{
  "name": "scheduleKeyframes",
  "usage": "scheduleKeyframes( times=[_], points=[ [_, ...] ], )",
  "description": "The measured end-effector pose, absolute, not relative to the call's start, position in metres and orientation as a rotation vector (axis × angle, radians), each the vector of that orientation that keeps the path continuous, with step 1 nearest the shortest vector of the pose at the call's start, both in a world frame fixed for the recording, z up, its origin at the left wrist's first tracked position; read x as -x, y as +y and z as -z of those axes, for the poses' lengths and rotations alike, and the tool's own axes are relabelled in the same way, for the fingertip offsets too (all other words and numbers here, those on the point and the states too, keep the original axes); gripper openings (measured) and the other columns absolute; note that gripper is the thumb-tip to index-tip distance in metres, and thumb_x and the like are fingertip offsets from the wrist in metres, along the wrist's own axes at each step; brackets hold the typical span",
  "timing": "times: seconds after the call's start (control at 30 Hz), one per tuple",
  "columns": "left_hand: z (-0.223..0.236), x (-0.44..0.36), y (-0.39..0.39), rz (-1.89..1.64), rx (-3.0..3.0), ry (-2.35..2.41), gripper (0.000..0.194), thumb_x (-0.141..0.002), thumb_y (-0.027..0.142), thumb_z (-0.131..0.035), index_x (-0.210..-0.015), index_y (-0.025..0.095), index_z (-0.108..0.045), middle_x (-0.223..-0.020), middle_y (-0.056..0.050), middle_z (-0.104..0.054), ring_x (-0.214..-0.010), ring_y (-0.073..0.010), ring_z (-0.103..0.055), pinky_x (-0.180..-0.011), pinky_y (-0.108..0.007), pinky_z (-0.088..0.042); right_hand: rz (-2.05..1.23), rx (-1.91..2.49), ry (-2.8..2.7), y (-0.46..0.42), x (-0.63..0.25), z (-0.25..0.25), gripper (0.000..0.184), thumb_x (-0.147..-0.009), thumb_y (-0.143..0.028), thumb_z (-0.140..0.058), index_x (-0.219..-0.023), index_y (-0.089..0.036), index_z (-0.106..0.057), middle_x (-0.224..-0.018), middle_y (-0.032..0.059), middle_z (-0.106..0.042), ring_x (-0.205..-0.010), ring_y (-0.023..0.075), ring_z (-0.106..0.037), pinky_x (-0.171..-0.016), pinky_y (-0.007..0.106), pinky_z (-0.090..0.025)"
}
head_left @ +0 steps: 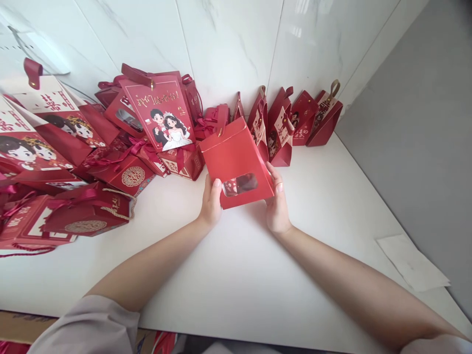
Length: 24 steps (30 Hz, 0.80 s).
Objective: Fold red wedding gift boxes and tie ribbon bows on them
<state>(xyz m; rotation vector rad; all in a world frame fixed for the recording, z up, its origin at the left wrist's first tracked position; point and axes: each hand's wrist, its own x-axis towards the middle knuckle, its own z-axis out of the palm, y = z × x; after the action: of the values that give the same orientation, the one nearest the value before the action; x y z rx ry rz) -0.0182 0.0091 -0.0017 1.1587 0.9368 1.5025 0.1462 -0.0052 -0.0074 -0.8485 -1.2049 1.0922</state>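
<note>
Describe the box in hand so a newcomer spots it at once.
On the white table, a pile of boxes sits at left and a row of boxes at back right. Between and in front of them, the left hand and right hand hold one red box. Its near face is plain red with a rounded window low down; its neighbours are unheld.

“囍” (133, 176) (ringed) on dark-red box (120, 174)
</note>
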Motion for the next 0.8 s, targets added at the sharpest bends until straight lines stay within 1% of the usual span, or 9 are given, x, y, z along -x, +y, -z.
scheduleKeyframes(
  times=[0.07,0.13,0.23,0.3,0.37,0.43,0.53,0.63,0.8],
  points=[
    [0.004,0.021,0.01,-1.61,-1.327,1.005,0.045,-0.093,0.058,-0.054,-0.121,0.024,-0.058,-0.126,-0.007,-0.061,-0.133,-0.0269,-0.049,-0.117,-0.037,-0.035,-1.112,0.808,-1.165,-0.002,-0.145,0.008,0.056,-0.101,-0.062,-0.024,-0.146,-0.034,-0.041,-0.154,0.0018,-0.043,-0.143,0.0251,-0.04,-0.117,0.048,-0.038],
    [0.006,0.022,0.009,-1.644,-1.405,1.023,0.043,-0.094,0.058,-0.053,-0.118,0.023,-0.058,-0.122,-0.007,-0.061,-0.131,-0.0267,-0.05,-0.116,-0.037,-0.035,-1.151,0.765,-1.13,0.0,-0.143,0.008,0.053,-0.102,-0.06,-0.025,-0.139,-0.03,-0.048,-0.147,0.004,-0.051,-0.138,0.0253,-0.046,-0.117,0.048,-0.038],
    [0.006,0.02,0.009,-1.644,-1.361,0.998,0.042,-0.094,0.056,-0.054,-0.119,0.023,-0.059,-0.124,-0.007,-0.062,-0.131,-0.0262,-0.05,-0.116,-0.036,-0.036,-1.164,0.77,-1.111,0.0,-0.143,0.009,0.047,-0.103,-0.057,-0.028,-0.128,-0.028,-0.054,-0.138,0.0052,-0.057,-0.132,0.0253,-0.051,-0.114,0.047,-0.039],
    [0.004,0.019,0.011,-1.596,-1.202,0.944,0.043,-0.094,0.055,-0.054,-0.121,0.022,-0.06,-0.125,-0.008,-0.064,-0.131,-0.026,-0.052,-0.115,-0.036,-0.04,-1.148,0.781,-1.122,-0.001,-0.144,0.01,0.047,-0.102,-0.059,-0.028,-0.123,-0.027,-0.056,-0.131,0.0057,-0.061,-0.123,0.0253,-0.056,-0.107,0.045,-0.044],
    [0.001,0.02,0.013,-1.401,-0.942,0.87,0.047,-0.095,0.055,-0.048,-0.124,0.019,-0.059,-0.12,-0.01,-0.067,-0.124,-0.0276,-0.059,-0.106,-0.04,-0.049,-1.174,0.76,-1.16,-0.002,-0.145,0.012,0.051,-0.101,-0.062,-0.026,-0.121,-0.027,-0.056,-0.121,0.0063,-0.064,-0.107,0.0247,-0.062,-0.094,0.043,-0.05],
    [-0.004,0.024,0.017,-1.146,-0.695,0.791,0.051,-0.096,0.053,-0.042,-0.126,0.015,-0.059,-0.112,-0.013,-0.071,-0.111,-0.0299,-0.067,-0.089,-0.041,-0.059,-1.224,0.713,-1.2,-0.002,-0.145,0.014,0.055,-0.099,-0.066,-0.024,-0.122,-0.027,-0.056,-0.112,0.0063,-0.065,-0.092,0.0229,-0.064,-0.082,0.04,-0.05],
    [-0.008,0.032,0.022,-0.946,-0.481,0.672,0.05,-0.097,0.043,-0.038,-0.121,0.007,-0.061,-0.107,-0.018,-0.072,-0.097,-0.0289,-0.072,-0.069,-0.032,-0.062,-1.259,0.681,-1.199,-0.001,-0.144,0.014,0.056,-0.098,-0.067,-0.027,-0.124,-0.026,-0.055,-0.104,0.006,-0.065,-0.083,0.0209,-0.062,-0.074,0.036,-0.048],
    [-0.007,0.038,0.025,-0.864,-0.36,0.604,0.046,-0.096,0.038,-0.04,-0.113,0.003,-0.064,-0.1,-0.02,-0.073,-0.094,-0.0265,-0.073,-0.067,-0.025,-0.062,-1.281,0.728,-1.167,0.001,-0.142,0.012,0.055,-0.098,-0.066,-0.027,-0.12,-0.024,-0.055,-0.095,0.0057,-0.065,-0.08,0.0206,-0.063,-0.072,0.035,-0.047],
    [-0.001,0.039,0.027,-0.766,-0.36,0.573,0.048,-0.094,0.045,-0.047,-0.113,0.005,-0.065,-0.093,-0.017,-0.073,-0.089,-0.0276,-0.074,-0.061,-0.022,-0.061,-1.302,0.743,-1.161,0.003,-0.142,0.015,0.05,-0.101,-0.061,-0.027,-0.117,-0.022,-0.054,-0.085,0.0041,-0.065,-0.074,0.0191,-0.063,-0.071,0.035,-0.048]
  ],
)
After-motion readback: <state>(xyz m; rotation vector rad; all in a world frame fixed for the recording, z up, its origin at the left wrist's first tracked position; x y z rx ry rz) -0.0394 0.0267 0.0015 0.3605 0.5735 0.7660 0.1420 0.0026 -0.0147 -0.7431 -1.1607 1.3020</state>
